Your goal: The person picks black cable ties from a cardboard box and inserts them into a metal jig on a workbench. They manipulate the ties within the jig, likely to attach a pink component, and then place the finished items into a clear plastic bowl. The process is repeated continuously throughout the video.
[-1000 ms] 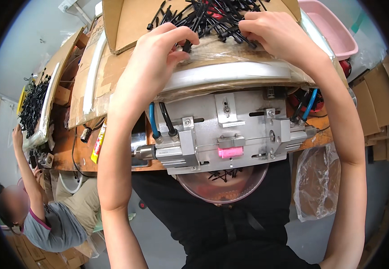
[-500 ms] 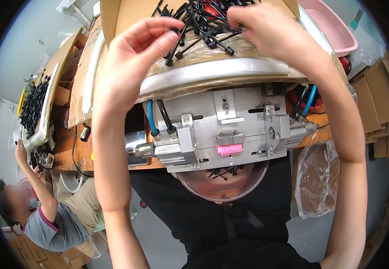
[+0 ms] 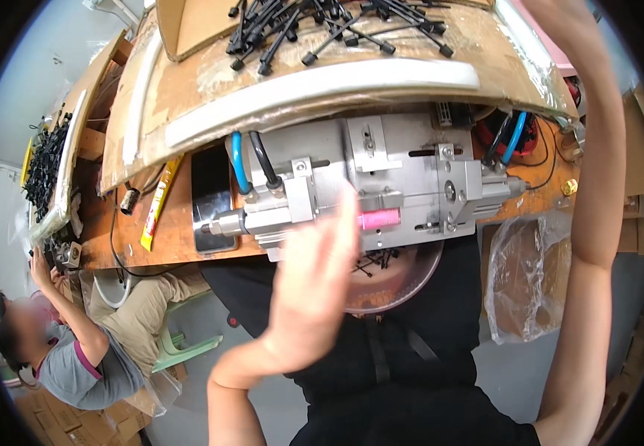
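Head view: blurred left hand (image 3: 309,286) overlaps machine (image 3: 420,195), right hand (image 3: 568,21) cropped; I cannot tell either grip.

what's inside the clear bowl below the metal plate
Inside the bowl, several thin black parts show. The metal plate covers its far side and the left hand blocks its left part, so anything there cannot be seen.

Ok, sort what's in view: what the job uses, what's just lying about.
Likely in use:
slim black rods with capped ends
silver metal fixture
small pink block
round transparent bowl

Apparently just lying about:
dark rectangular phone
slender yellow packet
crumpled clear plastic bag
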The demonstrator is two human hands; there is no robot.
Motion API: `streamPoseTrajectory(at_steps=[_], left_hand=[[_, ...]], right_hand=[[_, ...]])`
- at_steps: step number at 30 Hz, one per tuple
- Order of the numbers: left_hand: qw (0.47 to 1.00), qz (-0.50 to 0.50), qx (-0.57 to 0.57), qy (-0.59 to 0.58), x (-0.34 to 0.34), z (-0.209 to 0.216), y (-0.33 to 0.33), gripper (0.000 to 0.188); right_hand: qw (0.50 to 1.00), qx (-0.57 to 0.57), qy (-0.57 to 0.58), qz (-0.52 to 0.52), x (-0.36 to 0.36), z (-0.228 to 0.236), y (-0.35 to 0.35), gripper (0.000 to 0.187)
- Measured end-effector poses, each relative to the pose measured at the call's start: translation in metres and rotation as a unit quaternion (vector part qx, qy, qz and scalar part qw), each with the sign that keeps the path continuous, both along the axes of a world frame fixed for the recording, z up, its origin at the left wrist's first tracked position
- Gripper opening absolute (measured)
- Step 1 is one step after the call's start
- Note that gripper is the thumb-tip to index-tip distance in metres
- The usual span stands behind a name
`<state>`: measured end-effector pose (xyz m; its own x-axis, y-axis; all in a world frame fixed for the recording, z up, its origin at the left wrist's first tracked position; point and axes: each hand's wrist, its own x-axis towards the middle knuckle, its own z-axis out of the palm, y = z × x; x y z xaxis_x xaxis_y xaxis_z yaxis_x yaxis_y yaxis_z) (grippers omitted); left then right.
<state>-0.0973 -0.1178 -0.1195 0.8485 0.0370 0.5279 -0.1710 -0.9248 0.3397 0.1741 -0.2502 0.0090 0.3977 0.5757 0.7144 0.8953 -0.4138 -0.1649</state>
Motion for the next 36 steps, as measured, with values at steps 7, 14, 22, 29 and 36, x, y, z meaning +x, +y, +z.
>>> streamPoseTrajectory(at_steps=[7,14,22,29,36], left_hand=[[0.99,0.075,0.049,0.109,0.002,-0.055,-0.054,0.067],[0.989,0.067,0.048,0.119,0.006,-0.05,-0.057,0.067],[0.996,0.043,0.011,-0.078,0.072,0.021,0.02,0.03],[0.996,-0.028,-0.012,0.083,0.13,0.058,0.102,0.016],[0.995,0.043,-0.054,-0.066,0.077,0.04,0.047,0.046]], right_hand=[[0.93,0.234,0.274,0.075,-0.022,-0.039,-0.049,0.022],[0.925,0.221,0.288,0.111,-0.089,-0.063,-0.08,0.024],[0.963,0.057,0.247,0.095,-0.191,-0.166,-0.059,0.051],[0.974,0.031,0.197,0.106,-0.196,-0.198,-0.029,0.062],[0.969,-0.051,0.209,0.124,-0.176,-0.162,-0.036,0.057]])
